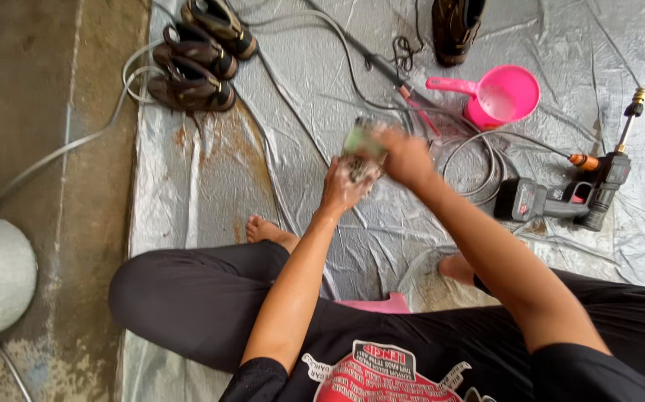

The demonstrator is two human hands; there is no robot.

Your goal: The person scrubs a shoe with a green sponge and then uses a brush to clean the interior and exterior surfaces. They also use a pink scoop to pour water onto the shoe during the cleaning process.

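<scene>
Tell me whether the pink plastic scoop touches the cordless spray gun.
Apart. The head view shows bare grey tarp between the pink plastic scoop and the cordless spray gun.

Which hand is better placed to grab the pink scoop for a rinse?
The right hand, probably. The pink scoop sits up on its side, handle turned toward it. The left hand is soapy under the blurred item that both hands hold.

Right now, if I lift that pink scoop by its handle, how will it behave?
The pink scoop looks like thin plastic, so probably light and stiff. It seems to hold some water, so it may slosh and tip away from the long handle. The wet silver tarp suggests a slippery handle.
</scene>
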